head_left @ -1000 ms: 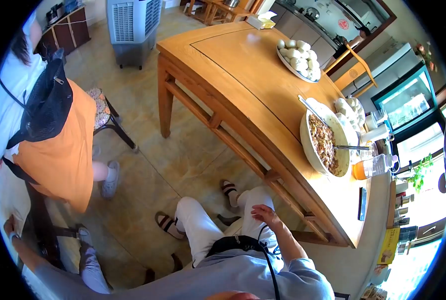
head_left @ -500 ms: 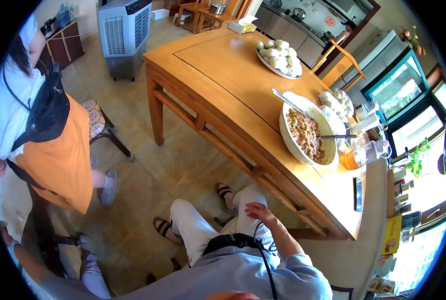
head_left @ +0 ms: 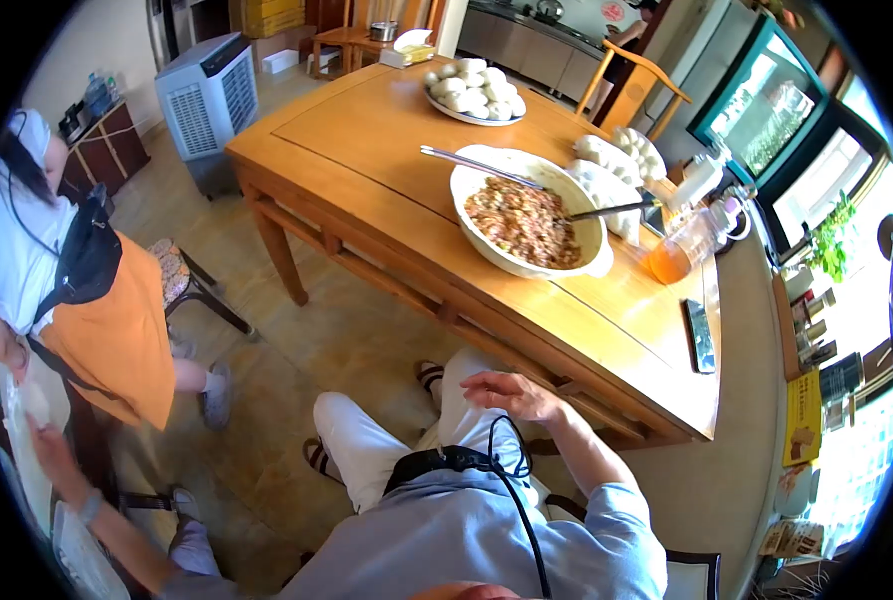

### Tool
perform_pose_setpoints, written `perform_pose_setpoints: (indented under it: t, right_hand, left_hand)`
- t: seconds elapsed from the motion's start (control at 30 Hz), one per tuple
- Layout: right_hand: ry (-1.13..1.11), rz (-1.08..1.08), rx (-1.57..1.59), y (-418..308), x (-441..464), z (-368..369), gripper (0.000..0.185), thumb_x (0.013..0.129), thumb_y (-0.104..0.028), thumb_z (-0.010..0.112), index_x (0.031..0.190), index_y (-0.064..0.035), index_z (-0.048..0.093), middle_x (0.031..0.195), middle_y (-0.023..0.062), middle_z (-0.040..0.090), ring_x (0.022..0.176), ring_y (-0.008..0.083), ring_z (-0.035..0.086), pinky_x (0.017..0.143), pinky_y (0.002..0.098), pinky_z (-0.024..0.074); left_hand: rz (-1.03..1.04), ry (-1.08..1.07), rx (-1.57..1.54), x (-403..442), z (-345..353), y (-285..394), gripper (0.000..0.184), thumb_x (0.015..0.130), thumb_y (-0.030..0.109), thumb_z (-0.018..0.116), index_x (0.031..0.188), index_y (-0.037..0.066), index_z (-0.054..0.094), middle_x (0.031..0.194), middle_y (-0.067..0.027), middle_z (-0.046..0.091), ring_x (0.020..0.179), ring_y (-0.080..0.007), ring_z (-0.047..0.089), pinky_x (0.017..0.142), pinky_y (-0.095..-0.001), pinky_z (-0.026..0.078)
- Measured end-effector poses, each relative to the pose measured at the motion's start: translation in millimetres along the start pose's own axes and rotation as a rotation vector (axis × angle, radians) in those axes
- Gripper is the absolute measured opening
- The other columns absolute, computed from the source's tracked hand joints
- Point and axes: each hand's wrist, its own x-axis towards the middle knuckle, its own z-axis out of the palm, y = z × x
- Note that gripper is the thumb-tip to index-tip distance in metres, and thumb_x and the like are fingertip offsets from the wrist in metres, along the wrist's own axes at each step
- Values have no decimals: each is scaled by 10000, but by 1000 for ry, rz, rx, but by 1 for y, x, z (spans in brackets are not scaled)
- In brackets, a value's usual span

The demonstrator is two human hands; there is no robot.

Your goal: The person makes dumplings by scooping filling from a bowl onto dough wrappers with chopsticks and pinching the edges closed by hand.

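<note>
My left hand (head_left: pixel 58 462), with a band on its wrist, reaches out at the far left beside a pale, whitish surface (head_left: pixel 46 395). It is smeared by motion, and I cannot make out whether anything is in its fingers. Above my thigh hovers my right hand (head_left: pixel 514 394), empty, with its fingers loosely stretched and slightly bent. Nearest to that hand is the wooden table (head_left: pixel 406 215). On it stands a large white bowl (head_left: pixel 598 240) of chopped filling (head_left: pixel 526 222), with chopsticks (head_left: pixel 476 166) across its rim and a dark-handled utensil (head_left: pixel 611 210) in it.
A plate of white buns (head_left: pixel 474 92) and bagged buns (head_left: pixel 611 160) sit farther back on the table. A bottle of amber liquid (head_left: pixel 681 250) and a phone (head_left: pixel 699 335) lie toward the right. A person in an orange skirt (head_left: pixel 116 330) stands left, near a stool (head_left: pixel 181 275) and an air cooler (head_left: pixel 206 110).
My view has shifted, so the table and bowl appear farther left and higher. My left hand has come farther into view from the left edge. My right hand stays above my thigh.
</note>
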Motion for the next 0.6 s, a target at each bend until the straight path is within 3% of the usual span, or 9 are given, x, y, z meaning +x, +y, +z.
perform_pose_setpoints:
  t: [0.13,0.2,0.27,0.33,0.4,0.47,0.53,0.6]
  right_hand:
    - [-71,-59,-142,-66,-54,-53,405,906,-331,505,1201,-54,512,1097,133,601,1050,226,555,920,323,423]
    - [31,-92,-211,-81,-81,-85,396,901,-337,517,1161,-40,541,1065,124,615,981,227,585,860,320,461]
    - [165,-140,-312,-75,-95,-128,380,884,-315,553,1102,-4,573,930,69,638,837,145,607,712,277,501]
    - [323,-12,-185,-63,-102,-171,377,895,-335,530,1084,-12,580,895,68,639,796,123,607,653,255,501]
    - [511,2,-115,-43,-97,-212,379,902,-350,500,1081,-28,587,868,83,644,754,148,611,640,289,496]
    - [652,14,20,-21,-82,-247,406,894,-375,489,1080,-27,583,886,82,638,751,141,599,620,262,470]
    - [744,-36,159,-10,-65,-263,418,879,-385,515,1103,-35,558,872,53,623,747,123,575,623,225,434]
    - [840,-88,273,-4,-42,-269,415,873,-381,528,1106,-38,546,831,24,600,709,100,545,610,207,408]
  left_hand:
    - [-266,-158,-373,-89,76,-35,413,954,109,318,1335,-44,278,1350,-182,369,1233,-257,398,983,-362,423]
    - [-447,-329,-605,-136,113,-64,415,956,105,316,1340,-46,269,1355,-180,364,1238,-254,395,984,-361,424]
    - [-670,-670,-928,-178,144,-98,406,950,89,343,1319,-70,288,1352,-188,366,1232,-256,400,1036,-385,369]
    - [-900,-772,-1135,-232,190,-104,425,928,116,423,1291,-84,325,1317,-194,412,1211,-275,426,1037,-400,362]
    - [-780,-511,-732,-290,239,-88,416,893,73,485,1255,-95,368,1283,-201,446,1186,-280,453,1021,-424,381]
    - [-839,-590,-763,-326,262,-88,392,854,-20,475,1231,-96,399,1258,-211,468,1177,-309,458,1023,-449,370]
    - [-897,-593,-744,-352,275,-78,417,855,-62,415,1265,-106,355,1320,-214,401,1235,-314,390,1061,-445,315]
    - [-871,-671,-729,-365,276,-75,385,883,-14,394,1255,-111,369,1315,-226,402,1232,-322,393,1058,-443,316]
